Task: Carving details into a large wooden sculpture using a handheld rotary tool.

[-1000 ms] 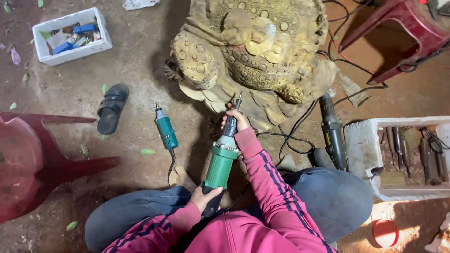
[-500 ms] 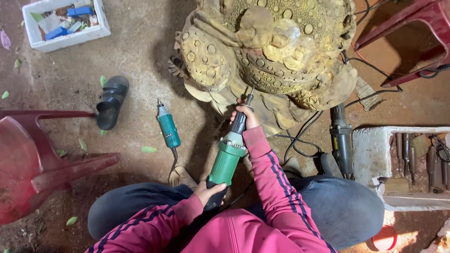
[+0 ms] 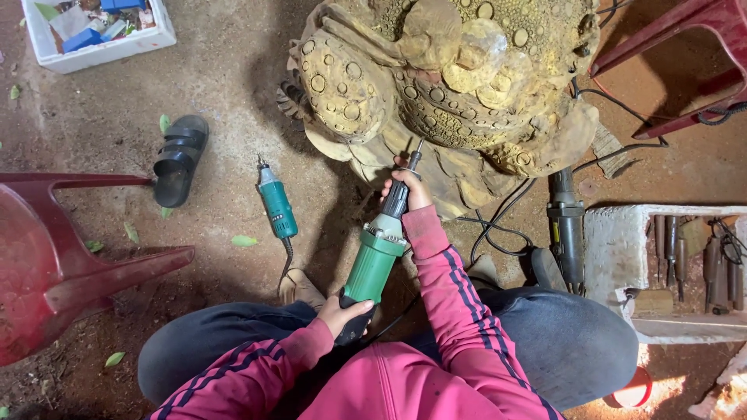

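Observation:
I hold a green die grinder (image 3: 376,260) in both hands. My left hand (image 3: 345,313) grips its black rear end near my lap. My right hand (image 3: 411,189) wraps the narrow black nose just behind the bit. The bit tip touches the lower edge of a large carved wooden toad sculpture (image 3: 447,85) that stands on the dirt floor in front of me. I sit cross-legged in dark trousers and a pink jacket with striped sleeves.
A smaller teal rotary tool (image 3: 276,204) lies on the ground to the left, beside a black sandal (image 3: 179,159). A dark grinder (image 3: 566,229) lies right. A white box of chisels (image 3: 677,268) sits at right, red plastic chair (image 3: 54,257) left, white foam box (image 3: 97,31) top left.
The view has shifted so the sculpture and tools sit lower and closer. My hands keep the same grip, with the grinder bit staying against the sculpture's lower edge.

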